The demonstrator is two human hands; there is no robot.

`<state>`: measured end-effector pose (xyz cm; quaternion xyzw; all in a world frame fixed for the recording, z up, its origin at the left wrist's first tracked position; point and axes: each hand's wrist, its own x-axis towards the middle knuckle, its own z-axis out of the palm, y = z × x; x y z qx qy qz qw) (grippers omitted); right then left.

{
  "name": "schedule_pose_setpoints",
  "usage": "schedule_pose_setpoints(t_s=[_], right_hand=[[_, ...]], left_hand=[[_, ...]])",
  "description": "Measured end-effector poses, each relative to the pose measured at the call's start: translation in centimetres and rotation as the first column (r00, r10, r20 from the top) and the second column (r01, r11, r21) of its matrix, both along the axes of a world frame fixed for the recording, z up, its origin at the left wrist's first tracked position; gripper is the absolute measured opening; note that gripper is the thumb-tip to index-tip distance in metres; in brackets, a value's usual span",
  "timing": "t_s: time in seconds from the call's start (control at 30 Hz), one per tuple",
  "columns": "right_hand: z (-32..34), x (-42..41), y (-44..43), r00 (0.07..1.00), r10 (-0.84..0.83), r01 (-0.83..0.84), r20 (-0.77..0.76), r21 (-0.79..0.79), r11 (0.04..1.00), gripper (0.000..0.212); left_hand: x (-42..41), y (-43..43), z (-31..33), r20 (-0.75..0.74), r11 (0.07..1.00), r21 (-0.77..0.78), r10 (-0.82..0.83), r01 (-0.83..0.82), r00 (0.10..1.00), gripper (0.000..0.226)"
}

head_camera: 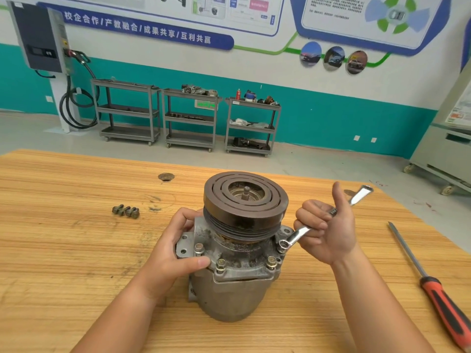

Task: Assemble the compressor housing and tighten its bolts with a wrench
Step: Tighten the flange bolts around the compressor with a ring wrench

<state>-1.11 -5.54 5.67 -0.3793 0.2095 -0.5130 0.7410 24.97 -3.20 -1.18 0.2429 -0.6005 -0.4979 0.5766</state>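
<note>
on the wooden desk [63, 263], near its middle, the compressor [237, 289] stands upright with its grooved pulley [246, 200] on top; the left hand [175, 253] grips the housing's left side, fingers curled round the mounting flange and thumb pressed just under a seated bolt [199, 249]; the right hand [328, 230] is clamped on a silver wrench [300, 233], fingers wrapped round the shank, thumb sticking up; the wrench's ring end sits at a bolt on the flange's right side, its open end pointing up and away; a small cluster of loose bolts [126, 211] lies on the desk to the left, well apart from the compressor; a red-and-black screwdriver [438, 294] lies at the right.
</note>
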Motion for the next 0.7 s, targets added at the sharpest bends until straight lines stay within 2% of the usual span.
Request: schedule_pose_setpoints(t_s=[0.1,0.17,0.3,0.4,0.47,0.57,0.63,0.7], right_hand=[[-0.6,0.1,2.9,0.977,-0.212,0.212,0.033,-0.013,0.977,0.055],[-1.4,0.6,5.5,0.931,-0.363,0.365,0.041,-0.081,0.927,0.057],[-2.5,3.7,9.3,0.794,-0.601,0.606,0.087,-0.186,0.773,0.058],[-2.4,5.6,10.5,0.647,-0.763,0.728,-0.005,-0.294,0.619,0.048],[-2.1,6.5,11.1,0.548,-0.830,0.727,-0.102,-0.432,0.533,0.038],[-2.7,8.0,12.5,0.447,-0.874,0.661,-0.193,-0.587,0.468,0.029],[-3.5,8.9,13.0,0.380,-0.881,0.565,-0.281,-0.683,0.462,0.028],[-4.7,9.5,12.6,0.334,-0.870,0.485,-0.363,-0.725,0.489,0.041]], left_hand=[[0.0,0.0,0.0,0.004,1.000,-0.009,0.004,-0.004,1.000,0.046],[0.0,0.0,0.0,0.002,1.000,-0.009,0.004,-0.004,1.000,0.048],[0.0,0.0,-0.1,0.003,1.000,-0.002,0.007,-0.007,1.000,0.059],[0.0,0.0,-0.2,0.011,1.000,0.006,0.012,-0.012,1.000,0.061],[0.0,0.0,-0.1,0.015,1.000,0.000,0.015,-0.015,1.000,0.057],[0.0,0.0,0.0,0.017,1.000,-0.009,0.017,-0.017,1.000,0.050],[0.0,-0.1,0.0,0.018,1.000,-0.018,0.020,-0.019,1.000,0.049],[0.0,-0.1,0.0,0.014,0.999,-0.029,0.021,-0.021,1.000,0.049]])
